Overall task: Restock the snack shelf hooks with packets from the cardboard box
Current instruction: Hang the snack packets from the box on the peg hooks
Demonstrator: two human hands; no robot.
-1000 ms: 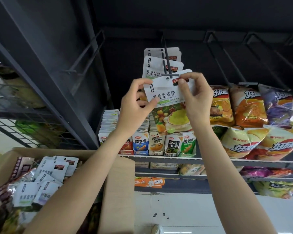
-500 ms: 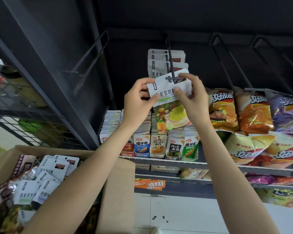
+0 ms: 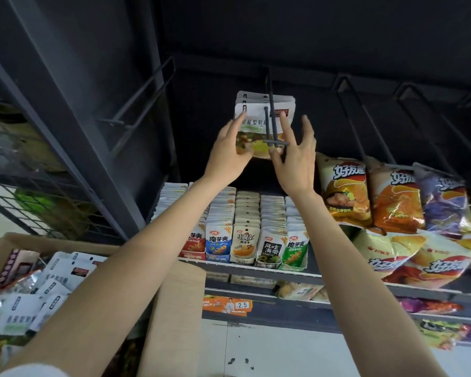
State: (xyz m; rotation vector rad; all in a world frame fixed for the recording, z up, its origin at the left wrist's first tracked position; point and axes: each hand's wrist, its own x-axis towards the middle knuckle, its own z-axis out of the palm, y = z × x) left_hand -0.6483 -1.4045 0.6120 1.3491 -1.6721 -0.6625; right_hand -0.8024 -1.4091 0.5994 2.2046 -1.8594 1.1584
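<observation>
Head view: we see chip bags (image 3: pixel 343 191) right of hook (image 3: pixel 272 123).
Left hand (image 3: pixel 230 151): fingers straight, touching packet (image 3: pixel 256 123).
Right hand (image 3: pixel 294 156): fingers spread wide.

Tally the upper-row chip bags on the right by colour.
Yellow bag: 1
Orange bag: 1
Purple bag: 1
Total: 3
</observation>
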